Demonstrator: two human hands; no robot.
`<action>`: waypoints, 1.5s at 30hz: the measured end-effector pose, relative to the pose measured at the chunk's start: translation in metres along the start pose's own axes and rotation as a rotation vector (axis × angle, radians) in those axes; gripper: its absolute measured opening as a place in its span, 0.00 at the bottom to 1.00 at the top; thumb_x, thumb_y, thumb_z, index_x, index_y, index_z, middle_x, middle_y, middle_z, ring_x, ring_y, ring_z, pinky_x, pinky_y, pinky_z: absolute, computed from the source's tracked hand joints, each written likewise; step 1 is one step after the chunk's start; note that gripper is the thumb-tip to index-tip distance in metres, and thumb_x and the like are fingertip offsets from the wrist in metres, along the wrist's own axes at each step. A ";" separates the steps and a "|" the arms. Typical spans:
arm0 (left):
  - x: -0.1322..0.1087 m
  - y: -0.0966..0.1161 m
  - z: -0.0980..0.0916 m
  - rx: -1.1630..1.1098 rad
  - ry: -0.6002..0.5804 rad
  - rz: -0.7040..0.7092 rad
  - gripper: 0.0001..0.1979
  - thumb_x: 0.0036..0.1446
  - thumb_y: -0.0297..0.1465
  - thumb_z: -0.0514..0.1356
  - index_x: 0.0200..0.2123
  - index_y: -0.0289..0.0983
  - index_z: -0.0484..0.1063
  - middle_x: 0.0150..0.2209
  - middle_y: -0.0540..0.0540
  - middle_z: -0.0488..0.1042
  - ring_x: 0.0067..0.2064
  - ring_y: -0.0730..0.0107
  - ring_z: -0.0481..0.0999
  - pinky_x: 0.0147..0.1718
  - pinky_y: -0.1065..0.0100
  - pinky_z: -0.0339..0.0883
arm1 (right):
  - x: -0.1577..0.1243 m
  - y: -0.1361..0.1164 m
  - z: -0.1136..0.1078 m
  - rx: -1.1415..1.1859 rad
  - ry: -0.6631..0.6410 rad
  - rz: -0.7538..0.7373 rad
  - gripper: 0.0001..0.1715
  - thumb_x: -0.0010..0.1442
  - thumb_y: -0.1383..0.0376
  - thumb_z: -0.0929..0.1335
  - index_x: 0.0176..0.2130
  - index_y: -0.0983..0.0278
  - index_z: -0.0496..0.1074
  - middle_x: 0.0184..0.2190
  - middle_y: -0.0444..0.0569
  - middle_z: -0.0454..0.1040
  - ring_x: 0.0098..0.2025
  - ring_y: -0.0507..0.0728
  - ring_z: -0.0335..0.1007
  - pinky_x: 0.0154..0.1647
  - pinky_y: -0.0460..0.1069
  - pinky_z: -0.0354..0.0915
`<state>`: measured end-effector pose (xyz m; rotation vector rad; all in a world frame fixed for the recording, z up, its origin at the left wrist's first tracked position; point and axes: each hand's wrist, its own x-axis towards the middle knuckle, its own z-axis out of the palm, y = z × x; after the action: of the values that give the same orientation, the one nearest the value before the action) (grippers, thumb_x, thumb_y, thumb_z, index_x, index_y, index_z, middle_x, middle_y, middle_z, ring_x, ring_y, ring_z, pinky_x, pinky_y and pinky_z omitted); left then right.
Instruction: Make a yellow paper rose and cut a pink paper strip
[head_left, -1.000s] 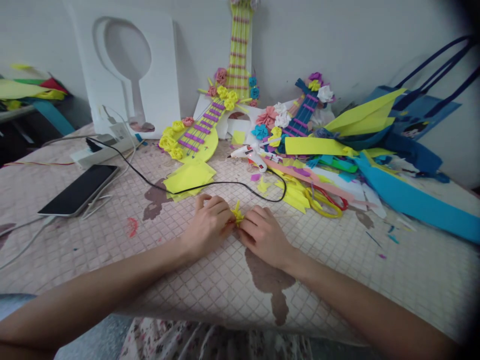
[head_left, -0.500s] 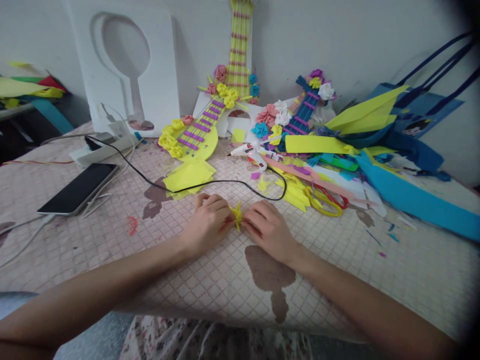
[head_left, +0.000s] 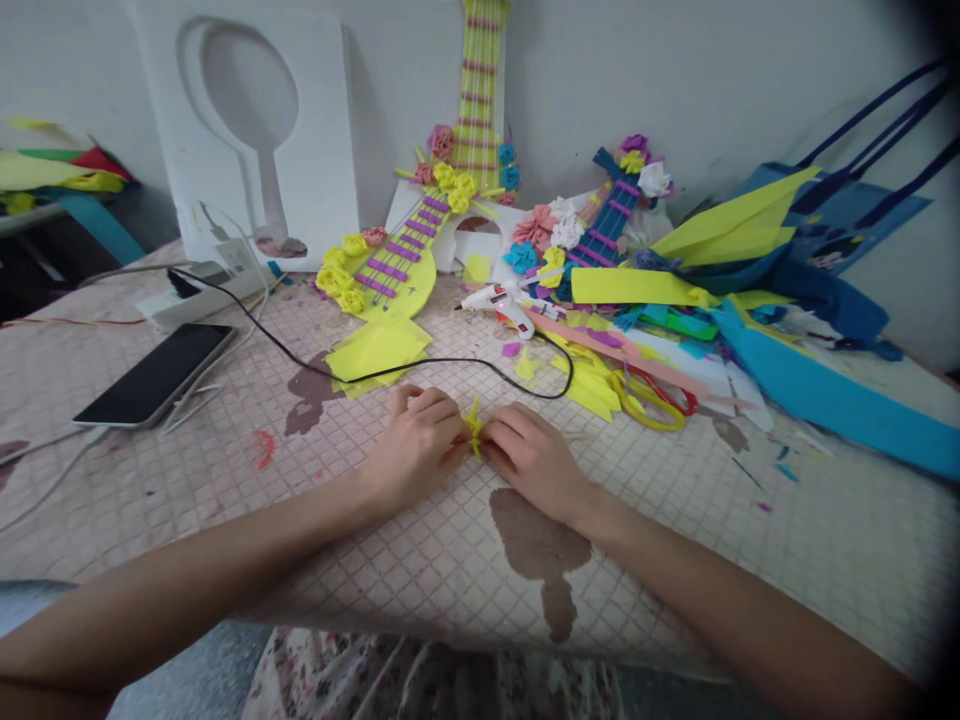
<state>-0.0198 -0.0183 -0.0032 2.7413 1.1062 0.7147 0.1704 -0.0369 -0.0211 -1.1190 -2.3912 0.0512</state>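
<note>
A small yellow foam piece (head_left: 474,428) is pinched between both hands near the middle of the table (head_left: 825,540). My left hand (head_left: 416,445) curls its fingers round the piece from the left. My right hand (head_left: 532,460) pinches it from the right. Both hands rest low on the checked tablecloth. Most of the yellow piece is hidden by the fingers. Just beyond the hands runs a black cord (head_left: 420,368) over a stack of yellow foam sheets (head_left: 379,350).
A white glue gun (head_left: 499,300) lies behind the hands. Two foam guitars with flowers, one yellow (head_left: 409,265) and one blue (head_left: 607,215), lean at the back. Scissors (head_left: 649,398) and foam offcuts crowd the right. A phone (head_left: 157,372) and power strip (head_left: 202,295) sit left.
The hands stay in the same place; fingers shift slightly on the yellow piece, which now shows narrower between them. The view has tipped a little.
</note>
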 end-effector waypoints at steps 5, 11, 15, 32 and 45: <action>0.000 0.001 -0.001 0.034 0.003 0.031 0.04 0.57 0.27 0.58 0.30 0.36 0.71 0.31 0.49 0.73 0.41 0.63 0.68 0.48 0.55 0.50 | 0.002 -0.003 -0.002 -0.086 -0.044 -0.024 0.08 0.63 0.69 0.62 0.34 0.66 0.69 0.34 0.51 0.70 0.39 0.58 0.62 0.39 0.52 0.63; 0.001 0.004 -0.001 0.079 -0.020 0.054 0.07 0.60 0.26 0.54 0.29 0.35 0.70 0.32 0.48 0.72 0.41 0.64 0.67 0.49 0.54 0.51 | 0.003 -0.004 -0.001 -0.186 -0.068 -0.022 0.08 0.63 0.69 0.62 0.33 0.66 0.69 0.33 0.51 0.70 0.39 0.58 0.62 0.39 0.53 0.60; 0.000 0.004 0.000 0.101 -0.024 0.084 0.09 0.61 0.26 0.53 0.29 0.34 0.68 0.33 0.47 0.71 0.41 0.65 0.67 0.49 0.55 0.51 | 0.002 -0.002 -0.001 -0.102 -0.050 -0.008 0.08 0.63 0.68 0.62 0.33 0.66 0.69 0.33 0.51 0.69 0.39 0.58 0.62 0.40 0.52 0.61; 0.000 0.001 -0.002 0.004 0.006 0.044 0.07 0.60 0.29 0.56 0.30 0.37 0.72 0.32 0.49 0.73 0.42 0.65 0.68 0.50 0.54 0.48 | -0.006 0.032 -0.051 0.071 -0.377 0.041 0.06 0.60 0.69 0.63 0.30 0.64 0.65 0.31 0.46 0.67 0.35 0.53 0.64 0.35 0.48 0.60; -0.001 -0.001 -0.004 0.002 0.026 0.085 0.08 0.60 0.27 0.55 0.29 0.37 0.71 0.32 0.49 0.73 0.41 0.66 0.68 0.50 0.55 0.48 | -0.029 0.100 -0.074 -0.198 -0.172 0.506 0.06 0.57 0.65 0.63 0.30 0.62 0.68 0.25 0.45 0.73 0.29 0.54 0.67 0.26 0.47 0.55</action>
<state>-0.0227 -0.0188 0.0003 2.8034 1.0015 0.7629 0.2908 -0.0043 0.0077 -1.8584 -2.2288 0.0850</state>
